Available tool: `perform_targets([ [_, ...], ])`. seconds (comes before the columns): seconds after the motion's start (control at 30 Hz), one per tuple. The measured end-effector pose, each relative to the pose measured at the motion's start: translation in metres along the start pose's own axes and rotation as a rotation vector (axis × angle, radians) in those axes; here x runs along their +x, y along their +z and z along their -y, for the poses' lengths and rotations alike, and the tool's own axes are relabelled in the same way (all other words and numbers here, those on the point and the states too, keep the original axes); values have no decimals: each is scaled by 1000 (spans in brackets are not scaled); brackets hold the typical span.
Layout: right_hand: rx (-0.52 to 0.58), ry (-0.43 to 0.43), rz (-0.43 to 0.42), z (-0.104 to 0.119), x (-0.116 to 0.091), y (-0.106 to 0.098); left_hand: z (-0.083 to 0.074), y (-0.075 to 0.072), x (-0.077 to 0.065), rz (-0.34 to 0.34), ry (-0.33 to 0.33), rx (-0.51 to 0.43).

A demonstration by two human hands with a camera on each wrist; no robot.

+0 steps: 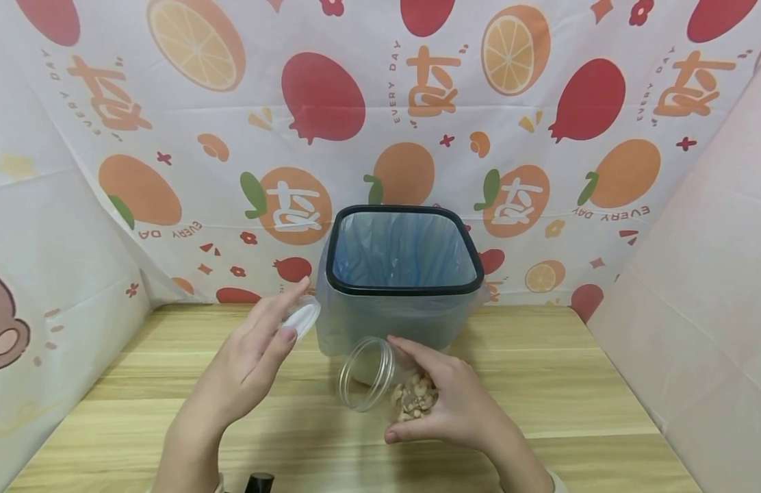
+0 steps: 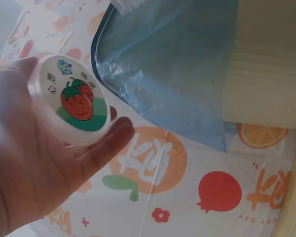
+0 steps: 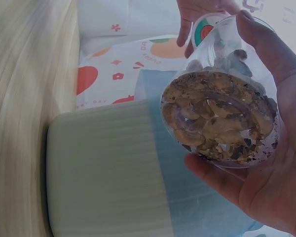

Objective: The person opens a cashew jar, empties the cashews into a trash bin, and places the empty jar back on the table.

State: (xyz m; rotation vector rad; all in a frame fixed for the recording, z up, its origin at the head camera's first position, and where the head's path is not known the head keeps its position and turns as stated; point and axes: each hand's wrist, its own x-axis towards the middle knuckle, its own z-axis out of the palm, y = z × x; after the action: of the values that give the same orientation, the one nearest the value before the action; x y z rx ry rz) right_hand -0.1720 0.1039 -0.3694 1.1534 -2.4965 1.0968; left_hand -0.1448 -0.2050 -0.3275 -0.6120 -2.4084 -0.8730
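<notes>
My left hand point(image 1: 248, 366) holds a round white lid point(image 1: 302, 319) between thumb and fingers, left of the bin. In the left wrist view the top of the lid point(image 2: 79, 98) shows two red cartoon fruits on green. With thumb and fingers around its side, my right hand point(image 1: 463, 404) grips a clear jar point(image 1: 388, 370), tilted so its uncovered mouth points left. Pale brown, nut-like pieces point(image 1: 414, 397) lie toward the bottom of the jar. Seen from its base in the right wrist view, the jar point(image 3: 219, 118) also holds dark crumbs. Lid and jar are apart.
Behind the jar stands a pale bin point(image 1: 405, 290) with a black rim and a bluish plastic liner. It sits on a wood-grain table point(image 1: 540, 383) before a fruit-print cloth point(image 1: 356, 150). A small black object point(image 1: 260, 482) shows at the bottom edge.
</notes>
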Motion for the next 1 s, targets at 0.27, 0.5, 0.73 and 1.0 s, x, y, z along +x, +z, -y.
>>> perform_targets([
  [0.27, 7, 25, 6, 1, 0, -1, 5, -3, -4, 52, -107, 95],
  [0.5, -6, 18, -1, 0, 0, -2, 17, -7, -6, 85, -91, 152],
  [0.73, 14, 51, 3, -1, 0, -3, 36, -14, -10, 168, -182, 195],
  [1.0, 6, 44, -8, -2, -1, -4, 58, -14, -13, 260, -266, 161],
])
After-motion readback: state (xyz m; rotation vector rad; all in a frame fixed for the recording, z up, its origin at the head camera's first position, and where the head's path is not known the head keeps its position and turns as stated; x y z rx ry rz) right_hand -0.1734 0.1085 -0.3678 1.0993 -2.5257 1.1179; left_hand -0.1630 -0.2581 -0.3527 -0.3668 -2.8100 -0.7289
